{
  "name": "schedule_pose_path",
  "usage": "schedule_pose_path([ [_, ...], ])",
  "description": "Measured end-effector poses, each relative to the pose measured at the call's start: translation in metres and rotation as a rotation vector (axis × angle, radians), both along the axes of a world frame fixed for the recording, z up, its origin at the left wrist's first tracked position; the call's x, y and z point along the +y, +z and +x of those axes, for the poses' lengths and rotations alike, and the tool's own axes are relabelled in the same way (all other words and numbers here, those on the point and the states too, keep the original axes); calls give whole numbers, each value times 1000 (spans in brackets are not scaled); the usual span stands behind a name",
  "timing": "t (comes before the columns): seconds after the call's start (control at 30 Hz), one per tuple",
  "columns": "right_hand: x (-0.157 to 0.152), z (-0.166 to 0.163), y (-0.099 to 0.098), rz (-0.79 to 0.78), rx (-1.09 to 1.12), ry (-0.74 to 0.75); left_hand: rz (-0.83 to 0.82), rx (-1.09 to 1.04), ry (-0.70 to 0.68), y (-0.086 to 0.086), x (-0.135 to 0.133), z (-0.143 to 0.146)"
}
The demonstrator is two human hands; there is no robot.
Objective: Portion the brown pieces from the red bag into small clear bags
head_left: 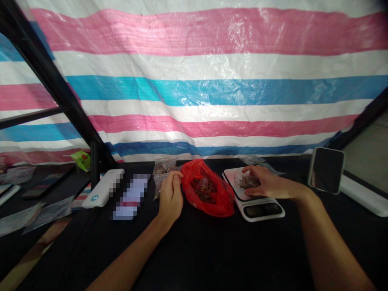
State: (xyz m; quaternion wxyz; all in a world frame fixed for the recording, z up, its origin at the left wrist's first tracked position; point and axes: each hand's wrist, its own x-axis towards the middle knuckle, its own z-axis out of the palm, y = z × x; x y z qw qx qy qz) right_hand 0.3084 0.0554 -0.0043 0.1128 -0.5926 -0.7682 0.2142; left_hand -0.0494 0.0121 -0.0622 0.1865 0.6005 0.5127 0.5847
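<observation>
My right hand [265, 182] has its thumb and fingers around a small clear plastic bag [241, 180] of brown dried bits. That bag sits on the plate of a white kitchen scale [279, 214], whose display is dark. A red plastic bag [222, 204] lies open left of the scale, with brown loose bits and a clear piece of plastic inside. At its left rim is my left hand [172, 194], fingers curled together with the tips against the red edge. What they hold, if anything, is hidden. Behind this hand lie filled clear bags [162, 165], partly covered.
A blurred-out phone [132, 198] and a white device [104, 188] lie to the left. Further left are flat clear bags [50, 214] and another person's arm [39, 250]. At right stands a dark-screened device [327, 169]. A striped sheet [212, 89] hangs behind the black table [230, 254].
</observation>
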Motion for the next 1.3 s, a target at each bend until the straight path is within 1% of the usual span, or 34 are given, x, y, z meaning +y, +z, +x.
schedule_pose_path([
  [0.1, 1, 0, 1, 29, -2, 0, -1, -1, -5, 0, 0, 0],
  [0.2, 0, -7, 9, 44, 11, 5, -8, -4, -14, 0, 0, 0],
  [0.3, -4, -28, 19, 31, 179, 95, -15, -6, -19, 1, 0, 0],
  [0.4, -13, -57, 26, 8, 382, 184, -11, -2, -13, 2, -1, 0],
  [0.47, -19, -76, 26, -17, 439, 253, -6, 7, -5, 2, -1, -1],
  [0.53, -24, -91, 23, -12, 437, 313, -5, 16, 0, 4, -2, -1],
  [0.67, -26, -108, 14, 54, 364, 343, -15, 32, -7, 5, -3, 0],
  [0.8, -24, -113, 11, 104, 319, 357, -10, 27, -17, 5, -3, 1],
  [0.93, -24, -113, 11, 84, 302, 323, -23, 47, -22, 4, -2, 1],
  [1.07, -23, -114, 10, 78, 349, 349, -30, 68, -21, 4, -3, 0],
  [1.13, -23, -113, 10, 61, 352, 336, -31, 63, -29, 5, -3, 0],
  [1.23, -21, -107, 13, 47, 348, 299, -34, 65, -33, 6, -3, 0],
  [1.3, -19, -97, 17, 44, 372, 277, -30, 69, -33, 7, -3, 0],
])
